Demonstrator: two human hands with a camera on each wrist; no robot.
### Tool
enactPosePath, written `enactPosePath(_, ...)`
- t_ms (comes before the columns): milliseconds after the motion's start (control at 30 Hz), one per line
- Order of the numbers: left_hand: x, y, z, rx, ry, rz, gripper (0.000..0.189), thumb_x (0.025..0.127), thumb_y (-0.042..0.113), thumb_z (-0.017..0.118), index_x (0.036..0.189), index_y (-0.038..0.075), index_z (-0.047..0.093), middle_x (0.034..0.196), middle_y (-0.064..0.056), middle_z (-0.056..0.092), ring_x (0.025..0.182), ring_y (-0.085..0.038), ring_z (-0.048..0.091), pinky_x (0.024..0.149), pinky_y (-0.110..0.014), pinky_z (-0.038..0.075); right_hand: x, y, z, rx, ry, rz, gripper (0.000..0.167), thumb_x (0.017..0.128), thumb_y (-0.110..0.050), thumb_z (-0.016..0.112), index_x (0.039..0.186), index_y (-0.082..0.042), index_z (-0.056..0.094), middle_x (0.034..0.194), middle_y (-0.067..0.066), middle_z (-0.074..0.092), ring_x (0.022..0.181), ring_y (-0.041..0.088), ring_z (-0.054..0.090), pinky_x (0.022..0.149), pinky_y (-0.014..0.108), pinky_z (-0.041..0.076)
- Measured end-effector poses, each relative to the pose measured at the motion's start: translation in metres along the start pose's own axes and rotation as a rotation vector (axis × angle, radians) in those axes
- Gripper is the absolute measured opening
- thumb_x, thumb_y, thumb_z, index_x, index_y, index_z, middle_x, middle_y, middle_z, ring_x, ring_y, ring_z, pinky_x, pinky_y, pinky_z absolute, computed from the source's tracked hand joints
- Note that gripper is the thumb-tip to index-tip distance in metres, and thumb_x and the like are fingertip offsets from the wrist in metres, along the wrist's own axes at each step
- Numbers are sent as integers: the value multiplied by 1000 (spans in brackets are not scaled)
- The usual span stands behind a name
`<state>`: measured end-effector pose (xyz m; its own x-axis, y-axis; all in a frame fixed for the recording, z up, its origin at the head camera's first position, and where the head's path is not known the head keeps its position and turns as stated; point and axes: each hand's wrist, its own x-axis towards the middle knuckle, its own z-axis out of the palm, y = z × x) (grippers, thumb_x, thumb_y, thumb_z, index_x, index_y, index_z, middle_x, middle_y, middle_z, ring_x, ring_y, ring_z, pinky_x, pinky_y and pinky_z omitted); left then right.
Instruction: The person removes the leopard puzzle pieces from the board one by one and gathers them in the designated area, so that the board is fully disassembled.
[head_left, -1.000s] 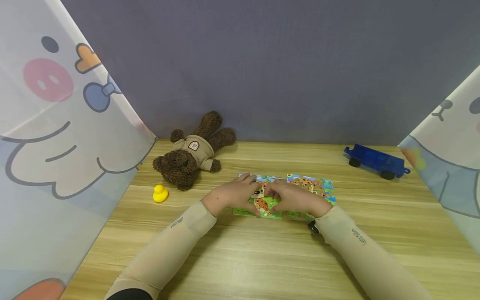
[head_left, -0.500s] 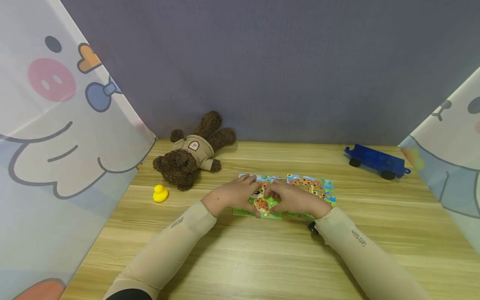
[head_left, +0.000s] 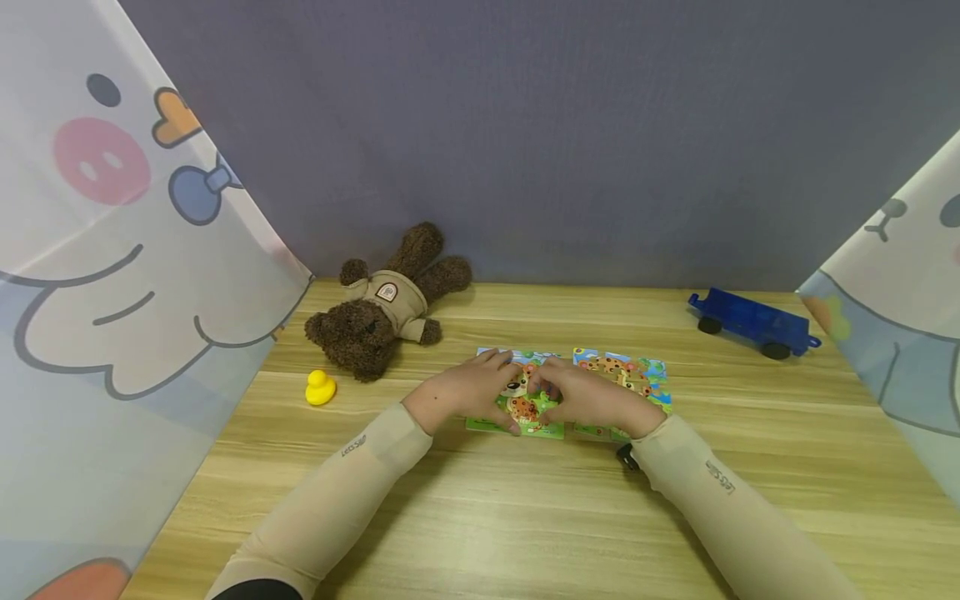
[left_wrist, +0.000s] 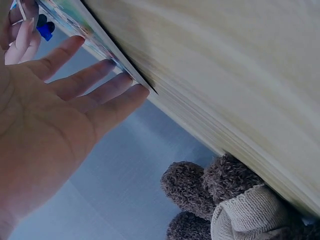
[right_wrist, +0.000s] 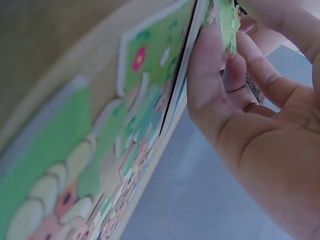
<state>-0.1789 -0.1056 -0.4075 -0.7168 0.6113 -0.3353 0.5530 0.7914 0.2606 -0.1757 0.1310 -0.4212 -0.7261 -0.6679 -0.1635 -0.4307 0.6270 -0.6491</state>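
In the head view a jigsaw board (head_left: 532, 430) with a spotted leopard on green grass lies between both hands. My left hand (head_left: 476, 393) lies over its left side. In the left wrist view the fingers are spread and nearly straight, their tips at the board's edge. My right hand (head_left: 592, 398) reaches in from the other side and pinches a green puzzle piece (right_wrist: 229, 27) between thumb and fingers, close over the board. Beside it lies a second leopard jigsaw (head_left: 654, 373), partly hidden under my right hand; its pieces show gaps in the right wrist view.
A brown teddy bear (head_left: 393, 304) in a beige top lies at the back left. Near it sits a yellow rubber duck (head_left: 320, 388). At the back right stands a blue toy wagon (head_left: 750, 321) with black wheels. A grey wall (head_left: 525, 167) closes off the table's far edge.
Both hands stay over the same spot. At the right fingertips the green puzzle piece shows a slightly different angle.
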Motion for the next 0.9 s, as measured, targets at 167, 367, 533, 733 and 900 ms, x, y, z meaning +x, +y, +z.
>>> enactPosePath(167,0,0,0,-2,0,-7,101,88,65,79,166,17,37,179,-17,21,168,-43,18,136,-57,28,0,-1,0,2,-6,9,26,94,-13,82,117,-17,69,113,1,57,93,16,54,78,27,50)
enactPosePath(367,0,-1,1,2,1,-10,99,88,65,79,165,18,39,179,-16,22,168,-42,19,136,-56,28,-1,0,-1,-11,-10,1,22,96,-12,79,115,-17,70,117,1,57,92,13,56,78,26,52)
enactPosePath(533,1,-1,2,12,4,-7,98,88,66,79,164,18,40,179,-16,23,167,-42,20,136,-56,29,-1,-1,-1,-17,-5,-6,16,99,-15,77,114,-18,71,117,0,57,91,12,57,78,26,52)
enactPosePath(733,1,-1,2,5,0,-10,100,88,66,78,166,18,38,179,-16,22,167,-43,19,136,-57,28,0,1,0,-10,2,-3,11,102,-19,74,113,-19,72,118,0,58,89,11,60,76,25,54)
enactPosePath(900,0,0,0,-3,-6,-13,100,88,66,78,167,19,37,180,-17,21,167,-43,19,136,-58,27,-1,3,-2,37,-2,6,9,103,-18,73,112,-19,73,118,2,60,90,13,62,77,28,55)
